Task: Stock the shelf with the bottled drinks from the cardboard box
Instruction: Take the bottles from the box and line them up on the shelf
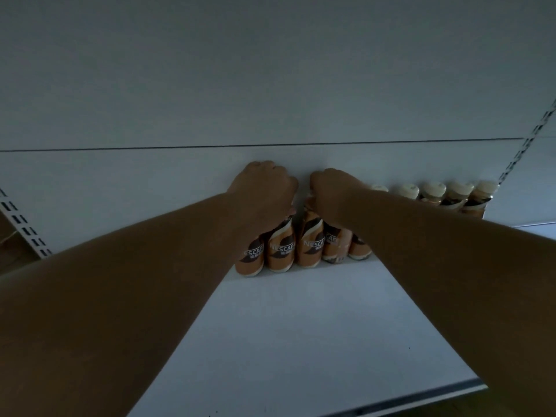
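Matt white shelf (pixel 301 326); glossy-labelled bottles (pixel 278 251).

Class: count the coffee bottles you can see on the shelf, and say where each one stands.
10, in one row along the shelf's back wall: five under the left hand and right hand, five white caps beyond the right arm. That arm may hide more.

The white shelf (pixel 301 326) lies bare from its front edge back to the row of bottles (pixel 279 251), open room between the two forearms; the bottles stand tight against the back panel (pixel 150 191), side by side with no gap to slip through; left hand (pixel 264 191) and right hand (pixel 334 191) cover their tops; left of the row the back of the shelf is free; to the right more capped bottles (pixel 433 192) fill the line up to the slotted upright (pixel 523 145).
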`<state>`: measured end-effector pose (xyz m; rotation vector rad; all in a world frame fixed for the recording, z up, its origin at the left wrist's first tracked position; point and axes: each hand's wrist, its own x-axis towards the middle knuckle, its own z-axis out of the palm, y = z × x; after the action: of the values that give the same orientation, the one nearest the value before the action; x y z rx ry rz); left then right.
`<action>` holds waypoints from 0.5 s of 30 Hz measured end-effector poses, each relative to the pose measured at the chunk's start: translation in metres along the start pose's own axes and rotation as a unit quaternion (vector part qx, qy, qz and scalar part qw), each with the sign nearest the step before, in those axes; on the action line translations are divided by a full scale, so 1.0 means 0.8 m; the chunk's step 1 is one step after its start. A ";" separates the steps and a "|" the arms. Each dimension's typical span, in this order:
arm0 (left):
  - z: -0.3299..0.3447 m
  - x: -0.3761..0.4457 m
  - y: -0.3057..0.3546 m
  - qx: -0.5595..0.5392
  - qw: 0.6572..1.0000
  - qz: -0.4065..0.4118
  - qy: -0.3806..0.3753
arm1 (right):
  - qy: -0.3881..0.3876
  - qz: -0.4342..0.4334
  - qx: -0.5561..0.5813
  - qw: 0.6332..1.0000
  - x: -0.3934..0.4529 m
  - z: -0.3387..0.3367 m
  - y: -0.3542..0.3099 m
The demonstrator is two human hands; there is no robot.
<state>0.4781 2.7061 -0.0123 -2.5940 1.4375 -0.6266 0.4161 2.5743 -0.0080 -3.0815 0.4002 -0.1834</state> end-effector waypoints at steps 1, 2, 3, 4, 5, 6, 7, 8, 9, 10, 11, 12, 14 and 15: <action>0.000 0.000 0.001 0.000 1.000 -0.002 -0.001 | -0.008 -0.004 0.000 1.000 0.000 -0.002 0.001; 0.000 -0.001 0.002 0.003 1.000 -0.003 -0.003 | -0.015 -0.009 0.001 1.000 0.000 -0.003 0.002; 0.000 -0.001 0.002 0.005 1.000 -0.005 -0.003 | -0.018 -0.012 0.002 1.000 0.000 -0.005 0.003; 0.001 -0.001 0.003 0.005 1.000 -0.011 -0.004 | -0.019 -0.013 0.003 1.000 0.000 -0.006 0.004; 0.001 -0.001 0.003 0.002 1.000 -0.017 -0.004 | -0.015 -0.012 0.005 1.000 0.000 -0.007 0.005; 0.002 -0.001 0.003 -0.001 1.000 -0.021 -0.002 | -0.008 -0.011 0.008 1.000 0.000 -0.007 0.005; 0.004 -0.001 0.003 -0.004 1.000 -0.022 0.001 | -0.002 -0.009 0.013 1.000 0.000 -0.005 0.006; 0.006 -0.001 0.003 -0.008 1.000 -0.021 0.005 | 0.003 -0.007 0.019 1.000 -0.001 -0.002 0.005; 0.007 -0.001 0.003 -0.013 1.000 -0.021 0.008 | 0.009 -0.003 0.024 1.000 -0.001 0.001 0.004; 0.008 -0.001 0.002 -0.018 1.000 -0.021 0.009 | 0.016 0.002 0.028 0.999 -0.001 0.004 0.004; 0.008 -0.001 0.001 -0.023 0.999 -0.020 0.010 | 0.022 0.009 0.033 0.999 -0.002 0.005 0.003; 0.007 -0.001 0.000 -0.027 0.999 -0.020 0.010 | 0.027 0.017 0.039 0.999 -0.002 0.007 0.003; 0.005 0.000 -0.001 -0.034 0.999 -0.021 0.008 | 0.030 0.033 0.052 0.998 -0.002 0.008 0.003; 0.004 -0.001 -0.001 -0.037 0.999 -0.022 0.005 | 0.029 0.035 0.054 0.997 -0.001 0.007 0.003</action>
<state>0.4801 2.7067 -0.0153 -2.6894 1.4356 -0.6039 0.4154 2.5726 -0.0140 -2.9557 0.4841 -0.2844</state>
